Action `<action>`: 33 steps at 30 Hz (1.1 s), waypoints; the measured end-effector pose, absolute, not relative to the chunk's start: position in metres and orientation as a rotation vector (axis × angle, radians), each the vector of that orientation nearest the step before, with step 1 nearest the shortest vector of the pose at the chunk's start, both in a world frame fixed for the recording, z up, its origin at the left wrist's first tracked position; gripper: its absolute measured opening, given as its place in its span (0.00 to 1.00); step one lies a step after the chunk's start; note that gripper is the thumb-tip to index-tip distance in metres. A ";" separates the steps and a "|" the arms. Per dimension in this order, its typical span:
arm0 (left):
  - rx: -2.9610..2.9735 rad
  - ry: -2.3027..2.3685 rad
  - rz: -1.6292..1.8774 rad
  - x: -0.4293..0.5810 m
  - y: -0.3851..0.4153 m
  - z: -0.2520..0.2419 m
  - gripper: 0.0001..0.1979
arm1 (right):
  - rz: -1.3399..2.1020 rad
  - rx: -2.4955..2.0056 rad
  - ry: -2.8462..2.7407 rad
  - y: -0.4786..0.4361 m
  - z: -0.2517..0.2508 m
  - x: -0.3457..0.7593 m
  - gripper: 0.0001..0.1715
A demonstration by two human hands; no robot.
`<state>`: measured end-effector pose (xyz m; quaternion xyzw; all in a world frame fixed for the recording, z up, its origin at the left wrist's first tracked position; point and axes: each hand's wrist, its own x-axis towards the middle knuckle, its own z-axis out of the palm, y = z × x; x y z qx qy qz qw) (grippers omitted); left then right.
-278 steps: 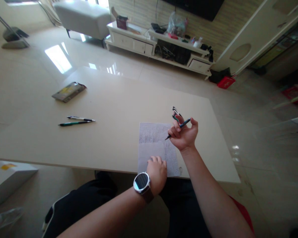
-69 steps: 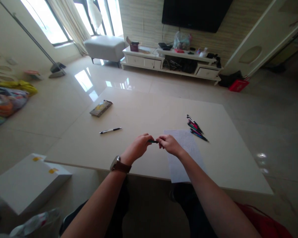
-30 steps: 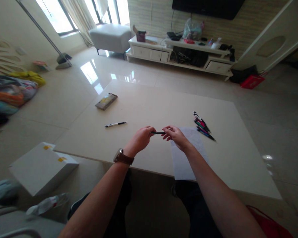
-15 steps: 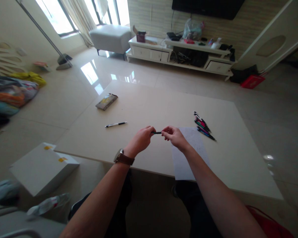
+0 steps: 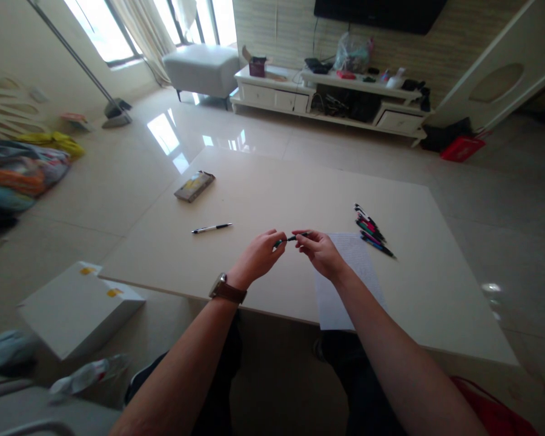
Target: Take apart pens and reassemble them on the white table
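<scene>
Over the near middle of the table, my left hand (image 5: 261, 253) is closed in a pinch on a dark green pen piece, perhaps a cap (image 5: 278, 243). Opposite it, my right hand (image 5: 317, 248) grips a slim dark green pen (image 5: 298, 237), pointed end toward the left hand. Whether the two parts still touch is too small to tell. Below the right hand lies a sheet of lined paper (image 5: 333, 298), partly covered by the forearm. A row of several pens (image 5: 370, 229) is to the right, and a white and black pen (image 5: 212, 228) lies alone on the left.
The white table (image 5: 272, 181) carries a worn flat box (image 5: 195, 186) at its far left. A white box (image 5: 79, 309) stands on the floor to the left, near a plastic bottle (image 5: 88, 375). Beyond are a grey bench (image 5: 202, 69) and a TV cabinet (image 5: 272, 97).
The pen was one straight dark piece between both hands. Now the right hand has tilted and shifted slightly right with the pen, and a green piece shows in the left fingers.
</scene>
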<state>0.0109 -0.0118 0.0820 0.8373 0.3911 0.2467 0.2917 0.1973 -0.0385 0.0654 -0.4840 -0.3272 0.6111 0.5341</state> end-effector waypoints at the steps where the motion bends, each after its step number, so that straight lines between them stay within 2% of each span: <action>1: 2.230 1.047 0.662 0.011 -0.012 0.082 0.09 | 1.419 -1.157 -0.756 -0.037 0.065 0.198 0.20; 6: 2.229 1.078 0.661 0.010 -0.012 0.082 0.08 | 1.244 -1.155 -0.670 -0.033 0.064 0.203 0.20; 10: 2.237 1.098 0.642 0.010 -0.012 0.084 0.09 | 1.141 -1.132 -0.628 -0.030 0.061 0.206 0.15; 15: 2.225 1.105 0.638 0.011 -0.013 0.085 0.09 | 1.182 -1.221 -0.688 -0.029 0.055 0.202 0.10; 22: 2.231 1.078 0.642 0.013 -0.012 0.080 0.09 | 1.385 -1.170 -0.777 -0.036 0.058 0.180 0.20; 33: 2.186 1.208 0.555 0.004 -0.005 0.060 0.04 | 1.120 -1.251 -0.714 -0.028 0.043 0.190 0.25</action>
